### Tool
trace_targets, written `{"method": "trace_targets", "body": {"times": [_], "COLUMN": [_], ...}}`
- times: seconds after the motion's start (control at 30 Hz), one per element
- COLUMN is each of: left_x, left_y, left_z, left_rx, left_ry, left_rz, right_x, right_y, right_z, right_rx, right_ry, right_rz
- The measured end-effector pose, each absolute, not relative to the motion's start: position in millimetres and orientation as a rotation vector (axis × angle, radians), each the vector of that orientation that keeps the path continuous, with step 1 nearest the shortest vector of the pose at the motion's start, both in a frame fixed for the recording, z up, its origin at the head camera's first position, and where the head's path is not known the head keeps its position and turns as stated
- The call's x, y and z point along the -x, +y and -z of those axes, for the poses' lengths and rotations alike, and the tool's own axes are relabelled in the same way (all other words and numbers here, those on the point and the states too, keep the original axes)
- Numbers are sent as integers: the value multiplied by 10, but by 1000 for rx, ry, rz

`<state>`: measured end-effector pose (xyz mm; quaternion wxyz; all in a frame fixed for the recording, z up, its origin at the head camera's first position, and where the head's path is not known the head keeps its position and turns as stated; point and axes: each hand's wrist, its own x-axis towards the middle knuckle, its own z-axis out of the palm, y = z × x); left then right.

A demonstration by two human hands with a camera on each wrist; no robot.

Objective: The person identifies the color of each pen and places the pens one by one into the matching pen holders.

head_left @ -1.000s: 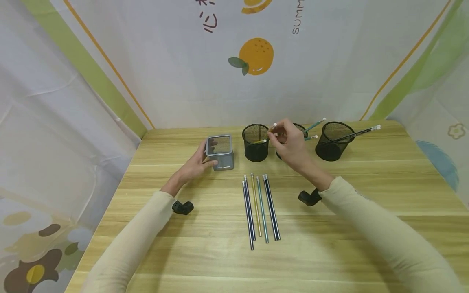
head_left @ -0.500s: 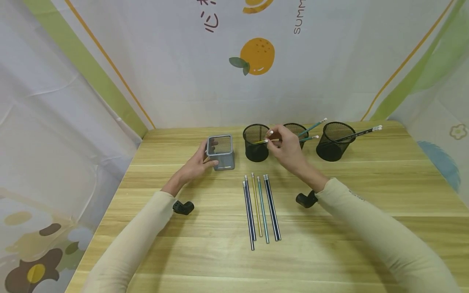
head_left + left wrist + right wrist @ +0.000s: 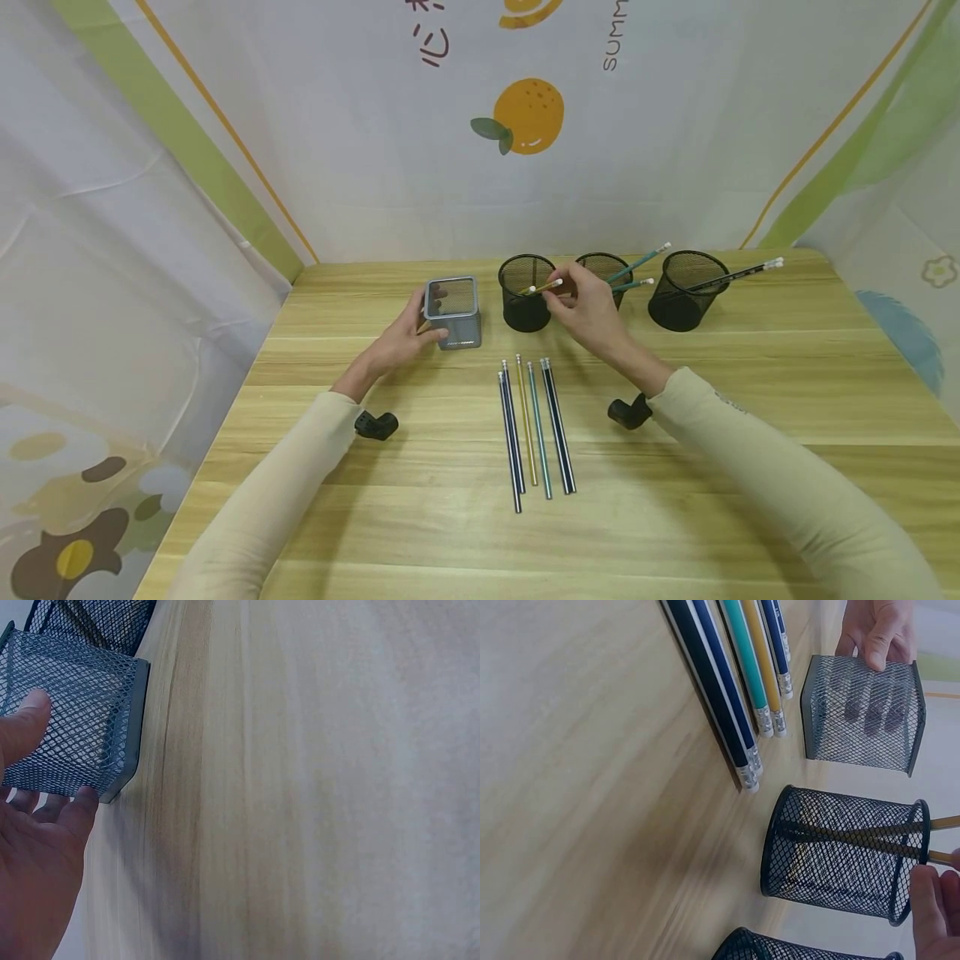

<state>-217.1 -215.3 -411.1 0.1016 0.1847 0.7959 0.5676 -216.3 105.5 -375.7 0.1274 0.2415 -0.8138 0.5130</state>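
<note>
My left hand grips the side of a grey square mesh pencil holder, thumb on the near face and fingers behind it. To its right stands a round black mesh pencil cup with two yellow pencils leaning inside. My right hand is at that cup's rim and pinches one yellow pencil near its eraser end. The other yellow pencil leans beside it, apart from the fingers. In the left wrist view, the thumb lies against the grey mesh.
Behind my right hand is a second black cup with teal pencils. A third black cup at the right holds black pencils. Several blue, yellow and teal pencils lie in a row on the wooden table.
My right hand has moved slightly left and down to the black cup's rim, lowering the yellow pencil into the cup. My left hand stays on the grey holder.
</note>
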Motion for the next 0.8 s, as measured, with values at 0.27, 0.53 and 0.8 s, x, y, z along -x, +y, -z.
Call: {"method": "trace_targets", "body": {"times": [0.27, 0.53, 0.8], "left_x": [2174, 2164, 2155], "left_y": [-2164, -2168, -2155], "left_z": [4111, 4097, 4087], "left_rx": [-565, -562, -560], "left_ry": [2352, 2351, 2355], "left_rz": [-1672, -1666, -1662], "right_x": [2135, 2065, 1941], "right_y": [1100, 1144, 1176], "right_z": [3744, 3685, 3683], "right_rx": [-659, -623, -672], "right_ry": [-2489, -2600, -2722], "right_rz": [-1426, -1379, -1342]}}
